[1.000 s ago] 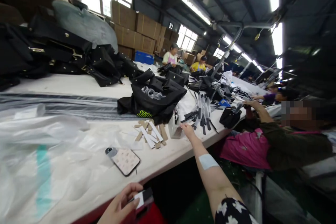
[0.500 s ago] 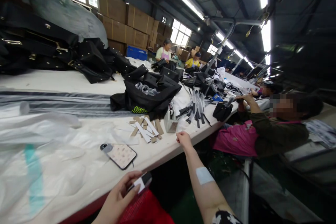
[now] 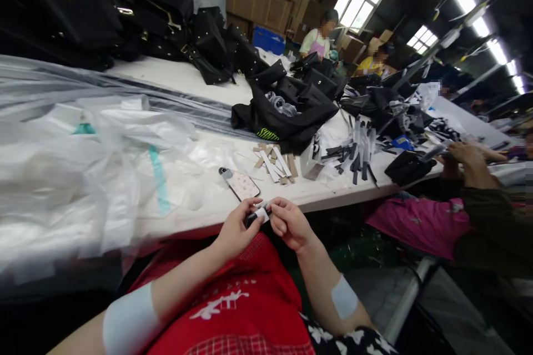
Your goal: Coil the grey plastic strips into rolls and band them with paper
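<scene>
My left hand (image 3: 238, 226) is closed around a small black strip with a white piece (image 3: 262, 213) on it, held over my lap at the table's front edge. Close against its right end, my right hand (image 3: 290, 223) has thumb and forefinger pinched together. Whatever lies between those fingertips is too small to make out. Just beyond my left hand lies a phone in a patterned case (image 3: 240, 182). White and brown card strips (image 3: 277, 163) are scattered behind it, beside a small upright box (image 3: 311, 160).
Clear plastic sheeting (image 3: 104, 172) spreads over the table's left side. A black bag (image 3: 287, 122) holds clear rings. Dark strips (image 3: 361, 147) lie right of the box. Black handbags (image 3: 158, 5) are heaped behind. A co-worker's hands (image 3: 470, 158) work at the right.
My right hand has come back from beside the small box to meet the strip in my left hand. The view has swung right and tilted down.
</scene>
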The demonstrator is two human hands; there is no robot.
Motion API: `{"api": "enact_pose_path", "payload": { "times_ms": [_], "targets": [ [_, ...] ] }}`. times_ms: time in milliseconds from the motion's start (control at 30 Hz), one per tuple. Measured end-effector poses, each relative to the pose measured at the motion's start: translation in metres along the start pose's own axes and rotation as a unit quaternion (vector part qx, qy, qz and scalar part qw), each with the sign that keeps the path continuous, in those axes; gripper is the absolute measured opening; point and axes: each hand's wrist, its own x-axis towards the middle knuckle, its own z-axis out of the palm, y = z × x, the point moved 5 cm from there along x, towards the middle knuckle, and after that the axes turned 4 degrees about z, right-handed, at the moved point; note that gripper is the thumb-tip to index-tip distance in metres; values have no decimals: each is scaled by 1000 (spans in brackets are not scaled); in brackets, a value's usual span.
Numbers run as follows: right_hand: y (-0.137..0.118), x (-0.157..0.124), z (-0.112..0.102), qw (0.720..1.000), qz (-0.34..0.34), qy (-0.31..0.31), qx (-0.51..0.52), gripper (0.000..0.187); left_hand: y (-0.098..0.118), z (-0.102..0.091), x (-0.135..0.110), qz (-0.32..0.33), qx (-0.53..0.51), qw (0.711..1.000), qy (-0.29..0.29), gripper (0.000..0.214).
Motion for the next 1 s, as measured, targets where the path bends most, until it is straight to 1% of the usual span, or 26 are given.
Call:
{"api": "enact_pose_path", "payload": {
  "times_ms": [133, 233, 467, 633, 733, 833, 900, 1000],
  "targets": [
    [15, 1, -3, 996, 65, -21, 48, 18, 9, -3, -7, 23, 77, 997, 16, 39],
    [18, -1, -5, 995, 82, -25, 53, 19, 9, -5, -8, 28, 103, 994, 26, 42],
    [25, -6, -6, 997, 80, -19, 11, 22, 3, -4, -5, 21, 111, 993, 26, 41],
    [35, -7, -12, 996, 84, -7, 11, 19, 3, -6, -6, 0, 109, 994, 24, 40],
    [39, -7, -14, 996, 85, -8, 12, 18, 3, -7, -6, 6, 103, 994, 21, 34],
    [40, -8, -15, 996, 84, -5, 7, 18, 3, -6, -5, 29, 108, 994, 4, 26],
    [41, -8, -17, 997, 82, 2, -1, 18, 2, -6, -4, 35, 108, 994, -5, 26],
    [45, -9, -19, 996, 85, 14, -28, 20, 2, -7, -3, 21, 81, 997, 0, 30]
  ]
}}
